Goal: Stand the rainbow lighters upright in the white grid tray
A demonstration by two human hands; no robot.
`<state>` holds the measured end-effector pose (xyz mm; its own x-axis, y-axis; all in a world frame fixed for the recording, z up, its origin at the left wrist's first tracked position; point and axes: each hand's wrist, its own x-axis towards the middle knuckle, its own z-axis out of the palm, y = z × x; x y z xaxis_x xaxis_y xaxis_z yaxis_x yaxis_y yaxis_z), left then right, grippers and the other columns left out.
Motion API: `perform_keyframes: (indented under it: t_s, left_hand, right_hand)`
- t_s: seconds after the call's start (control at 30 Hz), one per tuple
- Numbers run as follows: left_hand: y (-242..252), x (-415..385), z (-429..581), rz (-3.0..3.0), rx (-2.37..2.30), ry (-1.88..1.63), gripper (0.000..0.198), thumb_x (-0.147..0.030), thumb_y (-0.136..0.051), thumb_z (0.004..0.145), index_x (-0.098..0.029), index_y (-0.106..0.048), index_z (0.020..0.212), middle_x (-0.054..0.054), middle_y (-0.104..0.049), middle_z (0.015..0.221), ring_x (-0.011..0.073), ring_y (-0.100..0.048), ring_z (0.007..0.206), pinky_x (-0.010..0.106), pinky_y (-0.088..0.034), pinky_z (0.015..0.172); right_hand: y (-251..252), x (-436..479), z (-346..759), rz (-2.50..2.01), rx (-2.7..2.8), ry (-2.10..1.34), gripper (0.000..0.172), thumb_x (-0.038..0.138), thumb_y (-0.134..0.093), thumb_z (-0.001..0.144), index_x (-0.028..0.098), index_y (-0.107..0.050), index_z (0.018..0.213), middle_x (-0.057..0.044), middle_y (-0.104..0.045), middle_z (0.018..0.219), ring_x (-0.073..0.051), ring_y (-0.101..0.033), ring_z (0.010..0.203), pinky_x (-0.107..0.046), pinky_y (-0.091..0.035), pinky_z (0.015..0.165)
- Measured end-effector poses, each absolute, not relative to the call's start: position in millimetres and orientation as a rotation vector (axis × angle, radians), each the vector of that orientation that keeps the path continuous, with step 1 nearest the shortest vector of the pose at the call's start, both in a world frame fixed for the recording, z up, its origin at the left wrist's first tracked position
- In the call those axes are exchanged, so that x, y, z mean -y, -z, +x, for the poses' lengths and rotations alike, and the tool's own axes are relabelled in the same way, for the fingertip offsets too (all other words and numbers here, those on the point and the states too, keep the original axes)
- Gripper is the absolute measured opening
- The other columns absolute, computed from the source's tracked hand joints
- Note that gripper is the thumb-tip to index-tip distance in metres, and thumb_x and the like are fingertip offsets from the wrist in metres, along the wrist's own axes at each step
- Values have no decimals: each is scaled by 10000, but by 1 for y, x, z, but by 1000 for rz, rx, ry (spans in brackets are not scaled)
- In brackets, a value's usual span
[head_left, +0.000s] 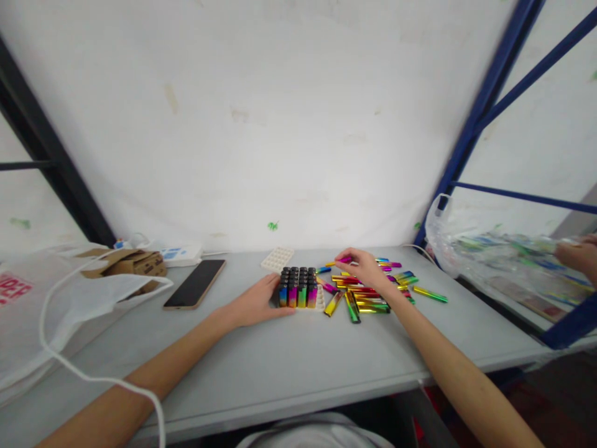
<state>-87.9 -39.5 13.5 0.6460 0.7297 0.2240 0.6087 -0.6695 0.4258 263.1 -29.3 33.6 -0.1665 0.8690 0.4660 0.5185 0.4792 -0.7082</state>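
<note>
Several metallic lighters (298, 292) with black tops stand upright in close rows on a white tray (319, 298), whose right end shows bare. My left hand (256, 302) is wrapped round the left side of these rows, thumb along the front and fingers behind. Over the loose heap, my right hand (366, 269) is closed in a pinch on a purple and yellow lighter (344, 259). Beneath and around it lie several loose lighters (357, 287) in gold, green, red and blue, pointing various ways. Part of the heap is hidden by my right hand and wrist.
A second white tray (277, 258) lies behind the rows. To the left are a phone (196, 284), a power strip (183, 254), a cardboard box (135, 267) and a plastic bag (60, 298). Another person's hand (581, 256) is at the far right, near clear plastic bags (508, 249).
</note>
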Motion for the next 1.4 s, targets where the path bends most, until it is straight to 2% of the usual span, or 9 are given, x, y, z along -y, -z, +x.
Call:
perform_keyframes:
  t_s: [0.2, 0.37, 0.63, 0.73, 0.8, 0.97, 1.1, 1.27, 1.4]
  left_hand:
    - [-12, 39, -89, 2598, -1041, -581, 787, -724, -734, 865, -178, -598, 1416, 180, -671, 1410, 399, -636, 1310, 538, -499, 1181]
    - [-14, 41, -88, 2592, -1027, -582, 768, -697, -746, 873, -166, -597, 1407, 187, -666, 1415, 399, -633, 1310, 539, -498, 1174]
    - [-13, 40, -89, 2560, -993, -583, 797, -701, -755, 872, -212, -565, 1473, 155, -644, 1475, 398, -582, 1383, 519, -446, 1227]
    - [-13, 40, -89, 2560, -1003, -571, 800, -714, -745, 875, -204, -567, 1466, 160, -643, 1472, 396, -580, 1382, 513, -441, 1231]
    - [-13, 40, -89, 2559, -1023, -565, 807, -728, -740, 872, -195, -574, 1454, 163, -648, 1460, 397, -586, 1375, 511, -442, 1231]
    - [-12, 39, -89, 2556, -1035, -553, 808, -731, -740, 869, -189, -572, 1445, 168, -647, 1450, 398, -593, 1368, 517, -447, 1227]
    - [-13, 40, -89, 2552, -1037, -559, 805, -711, -749, 874, -180, -570, 1452, 177, -642, 1456, 403, -587, 1378, 518, -446, 1228]
    - [-16, 43, -88, 2544, -1018, -563, 807, -709, -747, 878, -192, -557, 1467, 173, -635, 1478, 398, -583, 1385, 525, -436, 1236]
    - [-17, 43, -87, 2538, -1020, -573, 803, -695, -760, 868, -200, -563, 1468, 163, -636, 1483, 402, -580, 1394, 528, -439, 1236]
  right_hand:
    - [-30, 42, 231, -1021, 1550, -929, 395, 480, -887, 765, 190, -770, 1007, -77, -792, 1043, -226, -721, 940, -365, -572, 877]
    - [-27, 48, 217, -921, 1497, -1039, 504, 421, -954, 696, 210, -724, 1091, -69, -789, 1102, -214, -725, 1013, -369, -564, 958]
    - [-26, 51, 202, -898, 1661, -985, 454, 581, -811, 851, 199, -721, 1079, -51, -750, 1022, -211, -693, 979, -353, -549, 922]
    - [-29, 55, 202, -881, 1628, -988, 473, 607, -823, 829, 227, -636, 1041, -13, -680, 994, -176, -669, 901, -311, -557, 826]
    - [-31, 58, 203, -884, 1600, -1040, 491, 618, -826, 822, 246, -561, 1005, 24, -624, 923, -139, -626, 758, -274, -532, 688]
    - [-30, 59, 203, -903, 1586, -1164, 502, 666, -748, 882, 276, -461, 1015, 99, -515, 696, -93, -419, 518, -223, -353, 490]
    - [-22, 54, 201, -997, 1606, -1032, 520, 736, -685, 897, 261, -477, 869, 86, -415, 635, -110, -363, 536, -238, -324, 482]
    - [-20, 58, 195, -1083, 1638, -1001, 674, 854, -477, 938, 247, -422, 651, 58, -350, 561, -121, -320, 518, -273, -275, 497]
    - [-24, 63, 191, -1173, 1526, -1060, 684, 790, -428, 969, 267, -301, 546, 53, -270, 484, -120, -272, 474, -288, -251, 491]
